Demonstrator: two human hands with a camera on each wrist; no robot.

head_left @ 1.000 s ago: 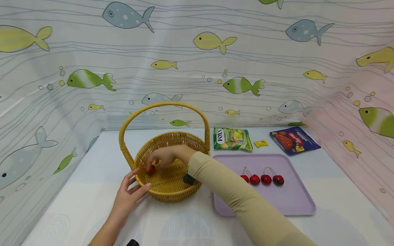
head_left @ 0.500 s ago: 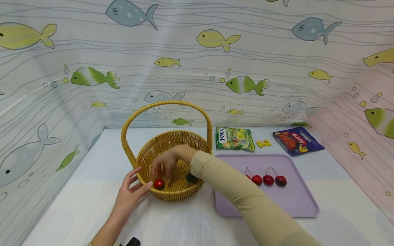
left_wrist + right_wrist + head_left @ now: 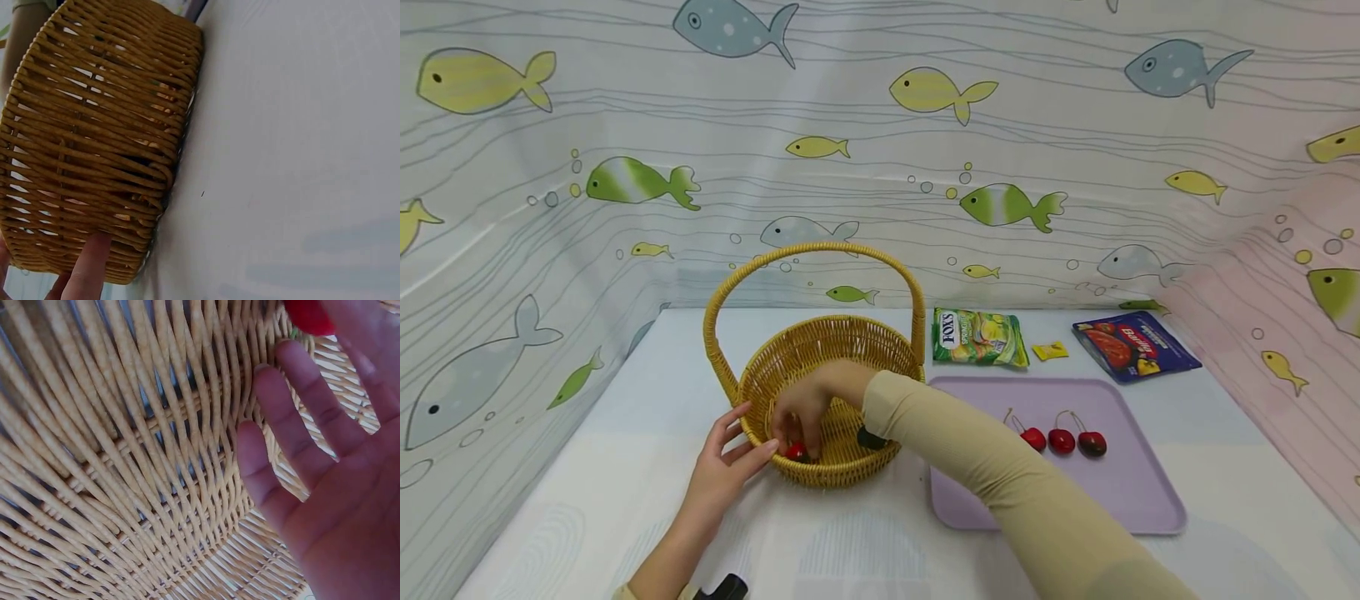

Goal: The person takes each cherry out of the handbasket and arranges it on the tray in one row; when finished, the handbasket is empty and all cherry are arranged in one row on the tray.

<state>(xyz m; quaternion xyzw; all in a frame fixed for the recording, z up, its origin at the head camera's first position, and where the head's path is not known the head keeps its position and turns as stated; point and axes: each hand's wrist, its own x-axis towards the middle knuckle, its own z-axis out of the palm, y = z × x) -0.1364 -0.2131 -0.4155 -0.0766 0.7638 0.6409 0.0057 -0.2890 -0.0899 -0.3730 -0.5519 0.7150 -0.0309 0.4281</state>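
Note:
A yellow wicker basket (image 3: 831, 477) with a tall arched handle (image 3: 820, 248) stands left of the tray. My left hand (image 3: 722, 462) rests against its left front side from outside, fingers spread; in the left wrist view one finger (image 3: 89, 269) presses the woven wall. My right hand (image 3: 805, 408) reaches down inside the basket. Its thumb and index finger pinch a shiny red cherry (image 3: 797, 452) low by the front wall. In the right wrist view the cherry (image 3: 309, 315) shows at the top edge, partly covered, and the other fingers (image 3: 300, 419) extend loosely beside the weave.
On the right lies a lilac tray (image 3: 1120, 492) with several stemmed cherries (image 3: 1062, 442), partly hidden behind the right sleeve (image 3: 970, 467). Behind it are a green Fox's candy bag (image 3: 979, 337), a small yellow sweet (image 3: 1049, 351) and a blue Barilla pouch (image 3: 1137, 346).
My right hand has moved from the basket's left side toward its front wall, with the cherry there too, then lowered over the cherry. My left hand stays at the basket. The whole view shifts slightly.

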